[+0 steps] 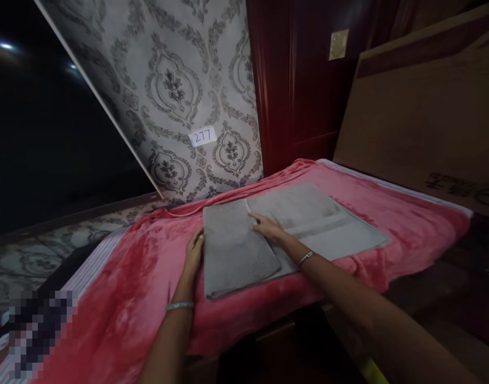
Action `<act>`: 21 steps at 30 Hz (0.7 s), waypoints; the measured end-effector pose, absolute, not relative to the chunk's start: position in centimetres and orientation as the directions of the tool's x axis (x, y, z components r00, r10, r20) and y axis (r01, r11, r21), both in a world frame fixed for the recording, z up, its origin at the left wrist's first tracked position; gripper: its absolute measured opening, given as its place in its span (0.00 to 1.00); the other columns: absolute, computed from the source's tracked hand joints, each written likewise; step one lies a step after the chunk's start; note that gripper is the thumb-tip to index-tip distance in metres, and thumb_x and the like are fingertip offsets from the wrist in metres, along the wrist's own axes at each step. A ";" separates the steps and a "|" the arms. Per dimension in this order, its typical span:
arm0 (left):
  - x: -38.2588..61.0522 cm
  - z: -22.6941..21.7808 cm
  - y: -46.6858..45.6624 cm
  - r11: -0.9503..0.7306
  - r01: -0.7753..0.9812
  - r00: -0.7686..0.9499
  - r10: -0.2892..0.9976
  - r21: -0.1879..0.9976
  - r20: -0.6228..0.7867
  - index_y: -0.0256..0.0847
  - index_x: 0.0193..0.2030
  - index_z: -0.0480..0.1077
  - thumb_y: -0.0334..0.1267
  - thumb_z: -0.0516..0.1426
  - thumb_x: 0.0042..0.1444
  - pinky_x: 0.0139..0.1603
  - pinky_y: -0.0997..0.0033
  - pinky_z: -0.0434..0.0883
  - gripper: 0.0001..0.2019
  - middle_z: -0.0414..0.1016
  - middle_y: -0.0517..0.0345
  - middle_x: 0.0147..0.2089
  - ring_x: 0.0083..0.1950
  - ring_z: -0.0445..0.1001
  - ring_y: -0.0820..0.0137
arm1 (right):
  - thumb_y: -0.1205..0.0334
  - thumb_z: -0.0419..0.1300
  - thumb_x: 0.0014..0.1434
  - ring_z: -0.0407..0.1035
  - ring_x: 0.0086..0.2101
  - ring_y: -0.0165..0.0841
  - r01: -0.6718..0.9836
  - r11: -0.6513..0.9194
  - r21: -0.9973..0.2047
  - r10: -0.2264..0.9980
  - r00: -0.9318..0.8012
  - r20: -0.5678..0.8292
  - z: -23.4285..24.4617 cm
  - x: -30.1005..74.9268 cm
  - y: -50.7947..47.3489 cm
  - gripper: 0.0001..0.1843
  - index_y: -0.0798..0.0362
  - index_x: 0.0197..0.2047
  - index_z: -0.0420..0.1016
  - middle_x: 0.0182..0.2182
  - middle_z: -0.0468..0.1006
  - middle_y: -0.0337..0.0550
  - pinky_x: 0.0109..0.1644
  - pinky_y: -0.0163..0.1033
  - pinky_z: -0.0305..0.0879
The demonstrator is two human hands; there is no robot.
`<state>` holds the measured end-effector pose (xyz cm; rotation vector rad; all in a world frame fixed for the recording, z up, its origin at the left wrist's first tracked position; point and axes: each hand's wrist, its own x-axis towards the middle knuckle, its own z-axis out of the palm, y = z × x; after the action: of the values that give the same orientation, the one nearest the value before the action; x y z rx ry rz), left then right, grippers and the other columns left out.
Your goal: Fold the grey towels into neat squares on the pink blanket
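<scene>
A flat grey cloth (314, 213) lies spread on a pink blanket. Its left part is a folded flap (236, 256), doubled over with neat layered edges. My left hand (194, 248) rests along the left edge of this flap, fingers stretched forward and touching the fold. On the flap's right edge lies my right hand (266, 228), its index finger extended over the fabric and the other fingers slightly bent. Neither hand visibly lifts the cloth. The undersides of my fingers are hidden.
The pink blanket (144, 288) covers a table whose front edge drops off below. A large dark screen (60, 128) leans in from the left. Behind are patterned wallpaper (172, 80) with a label (203, 136) and a dark red door (300, 96). A cardboard box (424, 117) stands at right.
</scene>
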<state>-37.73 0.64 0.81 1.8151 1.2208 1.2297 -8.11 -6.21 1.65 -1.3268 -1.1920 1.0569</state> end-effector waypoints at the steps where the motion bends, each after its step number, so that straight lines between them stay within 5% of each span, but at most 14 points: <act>1: -37.8 0.0 0.5 -0.397 0.336 0.150 0.918 0.854 0.367 0.38 0.60 0.74 0.46 0.54 0.62 0.70 0.52 0.65 0.23 0.75 0.46 0.64 0.66 0.71 0.59 | 0.70 0.61 0.51 0.77 0.42 0.37 0.132 0.007 -0.991 0.989 0.144 0.026 1.9 -8.2 -5.8 0.38 0.52 0.67 0.71 0.49 0.83 0.44 0.51 0.44 0.74; 7: -36.2 -1.2 -0.2 -0.576 0.553 0.393 0.818 0.602 0.421 0.46 0.64 0.72 0.46 0.54 0.64 0.73 0.47 0.59 0.23 0.69 0.50 0.70 0.71 0.66 0.58 | 0.73 0.57 0.49 0.69 0.60 0.39 0.362 0.053 -0.931 0.936 0.307 0.173 3.1 -4.3 -5.6 0.36 0.52 0.63 0.77 0.61 0.76 0.42 0.67 0.43 0.61; 12: -34.8 -0.2 -1.4 -0.597 0.728 0.521 0.801 0.336 0.295 0.56 0.68 0.68 0.45 0.55 0.65 0.68 0.42 0.63 0.24 0.63 0.56 0.74 0.69 0.67 0.52 | 0.74 0.57 0.47 0.71 0.59 0.42 0.490 -0.023 -0.872 0.920 0.352 0.174 0.4 -0.9 -8.1 0.34 0.56 0.58 0.81 0.58 0.79 0.49 0.67 0.45 0.62; 21: -35.4 -0.7 -1.1 -0.625 0.683 0.552 0.781 0.379 0.292 0.53 0.71 0.65 0.46 0.54 0.66 0.71 0.44 0.58 0.26 0.60 0.55 0.75 0.74 0.60 0.55 | 0.73 0.55 0.51 0.70 0.60 0.38 0.542 0.008 -0.840 0.929 0.307 0.208 -1.1 -0.4 -7.7 0.34 0.52 0.61 0.78 0.60 0.76 0.46 0.68 0.47 0.62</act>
<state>-35.41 -1.08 -0.69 2.5664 1.2295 0.6473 -0.39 -7.70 -1.12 -1.6577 -1.3546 0.5288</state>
